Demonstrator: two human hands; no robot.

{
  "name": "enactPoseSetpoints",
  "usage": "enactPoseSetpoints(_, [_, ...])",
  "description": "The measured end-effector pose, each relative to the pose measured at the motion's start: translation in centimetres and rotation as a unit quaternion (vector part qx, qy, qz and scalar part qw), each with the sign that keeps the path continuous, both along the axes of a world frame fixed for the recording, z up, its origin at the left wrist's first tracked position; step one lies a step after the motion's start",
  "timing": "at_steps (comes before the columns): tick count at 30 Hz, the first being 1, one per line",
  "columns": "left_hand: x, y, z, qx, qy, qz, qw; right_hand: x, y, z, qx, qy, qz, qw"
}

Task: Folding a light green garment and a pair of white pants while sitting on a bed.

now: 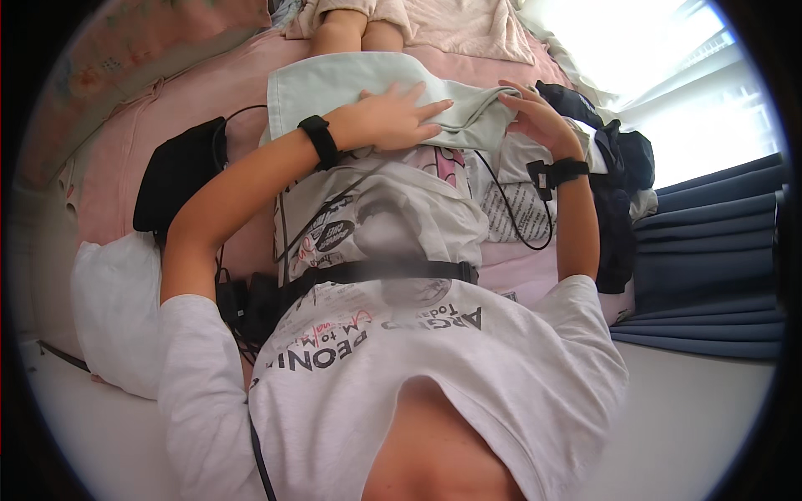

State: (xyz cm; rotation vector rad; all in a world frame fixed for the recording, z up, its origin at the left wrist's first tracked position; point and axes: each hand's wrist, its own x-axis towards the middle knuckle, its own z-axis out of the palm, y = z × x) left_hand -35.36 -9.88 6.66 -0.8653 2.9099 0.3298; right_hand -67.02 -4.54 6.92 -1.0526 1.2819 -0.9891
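Observation:
A pale green cloth (326,78), a stitched seam along its left edge, lies spread across my lap. My left hand (398,118) rests on top of it, palm down with fingers spread. At the cloth's right end, where it bunches into folds, my right hand (539,119) has its fingers around the edge. The fingertips partly hide how that edge is held. Beneath the cloth, a printed fabric with a pink patch (448,164) shows near my waist. Black straps with cables circle both wrists.
Pink bedding (125,169) spreads around me. Dark clothes (617,156) are heaped at right, beside a blue curtain (708,257) and a bright window. On the left are a black bag (182,175) and a white plastic bag (119,313). A loose cable (514,228) loops below my right wrist.

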Motion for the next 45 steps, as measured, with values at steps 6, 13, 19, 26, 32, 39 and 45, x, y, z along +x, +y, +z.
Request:
enactPoseSetpoints(6, [-5.8, -1.8, 1.9, 0.014, -0.021, -0.033, 0.999, -0.8, 0.8, -3.1, -0.019, 0.039, -0.023, 0.999])
enactPoseSetpoints(13, [-9.6, 0.8, -0.8, -0.067, -0.129, -0.025, 0.989, 1.2, 3.7, -9.0, -0.167, 0.44, -0.231, 0.852])
enactPoseSetpoints(19, [-6.3, 0.2, -0.4, -0.016, -0.123, -0.052, 0.991, 1.3, 5.2, -10.3, -0.003, 0.238, -0.179, 0.955])
enactPoseSetpoints(26, [-2.5, -0.6, -0.9, 0.022, -0.027, -0.022, 0.999, 0.4, 7.4, -10.3, 0.01, 0.075, -0.196, 0.978])
enactPoseSetpoints(32, [-2.8, -0.3, -1.0, 0.009, -0.032, -0.02, 0.999, 2.9, 5.2, -11.7, 0.021, 0.098, -0.199, 0.975])
enactPoseSetpoints(39, [-1.6, -1.2, -0.2, 0.051, -0.031, -0.021, 0.998, 2.1, 2.9, -15.2, -0.101, 0.112, -0.219, 0.964])
enactPoseSetpoints(45, [3.3, -2.7, -1.2, 0.081, -0.043, 0.086, 0.992, 1.5, 2.9, -11.7, -0.133, -0.064, -0.263, 0.953])
